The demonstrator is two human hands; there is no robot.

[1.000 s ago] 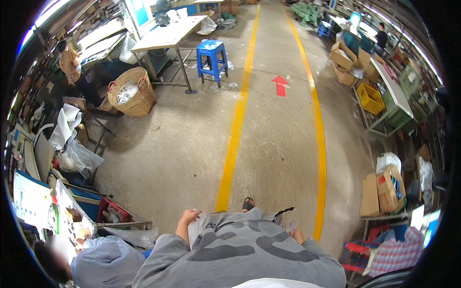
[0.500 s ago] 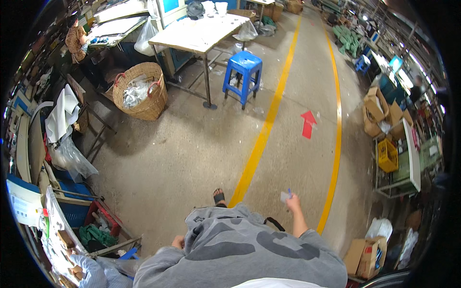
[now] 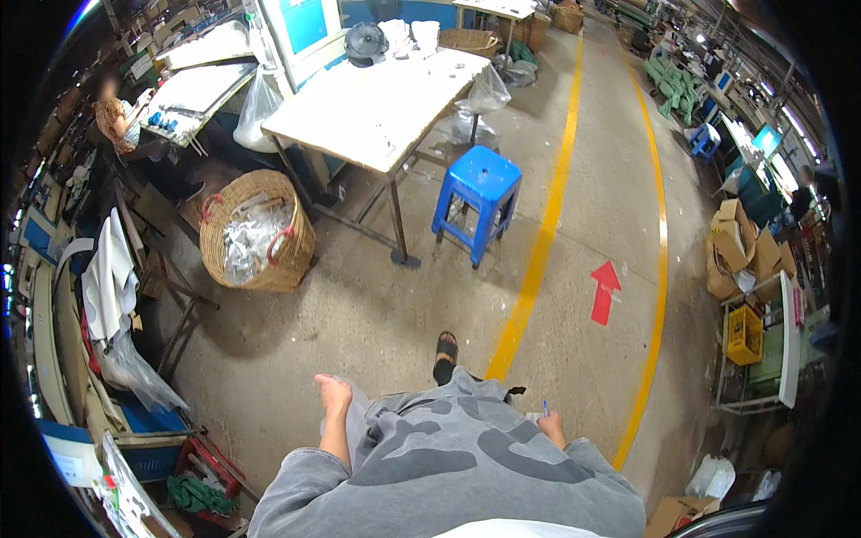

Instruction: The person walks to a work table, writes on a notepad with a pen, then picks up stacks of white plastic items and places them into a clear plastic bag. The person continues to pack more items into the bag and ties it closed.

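The left hand point(image 3: 333, 392) hangs at the person's side with fingers loosely curled and holding nothing, consistent with a walking stance over the concrete floor point(image 3: 377, 314). The right hand point(image 3: 549, 423) is closed on a small blue-tipped object point(image 3: 544, 408), which sits against the grey sweatshirt point(image 3: 448, 457) at hip level, probably kept close for carrying. Ahead, a blue stool point(image 3: 478, 202) stands beside the white table point(image 3: 377, 112)'s near corner, just left of the yellow floor line point(image 3: 538, 251); a wicker basket point(image 3: 257, 231) sits left of the table.

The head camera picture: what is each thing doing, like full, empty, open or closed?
Round woven wicker basket: upright, holding pale scraps.
Blue plastic stool: upright, nobody on it.
Pale wooden work table: standing, small items on top.
Left hand: loosely curled, empty.
Right hand: closed on a small blue-tipped thing.
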